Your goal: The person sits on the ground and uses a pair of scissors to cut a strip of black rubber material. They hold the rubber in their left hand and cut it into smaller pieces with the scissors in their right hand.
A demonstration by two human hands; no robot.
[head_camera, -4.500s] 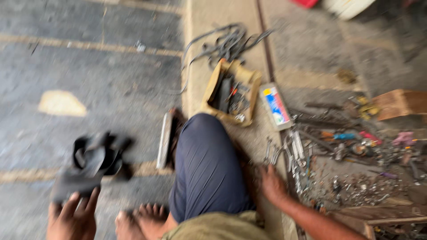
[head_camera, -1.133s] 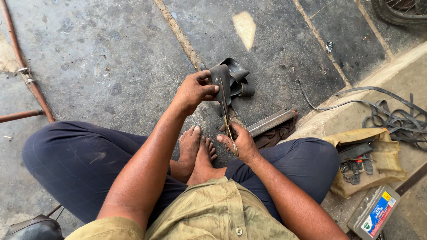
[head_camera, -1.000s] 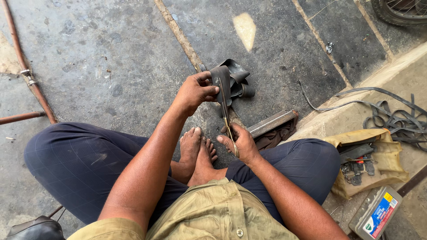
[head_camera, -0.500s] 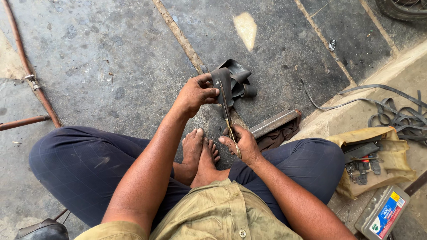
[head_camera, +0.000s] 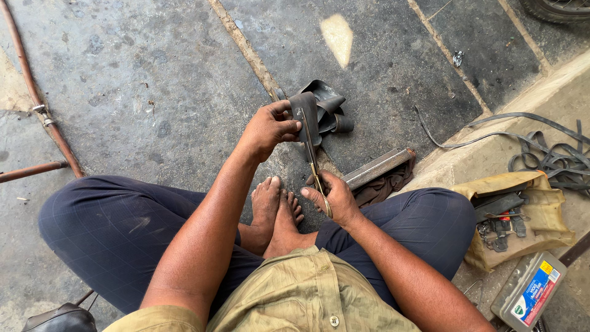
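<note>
Barely shifted since before: left hand (head_camera: 267, 128) gripping rubber tube (head_camera: 307, 115), right hand (head_camera: 332, 195) clasping scissors (head_camera: 312, 161) at it.

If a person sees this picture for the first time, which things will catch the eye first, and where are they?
In the middle, the left hand holds up a strip of black rubber tube, while the right hand works scissors along it, just above the bare feet. On the stone floor to the right lie a metal bar and, near the edge, an open yellowish tool pouch.
</note>
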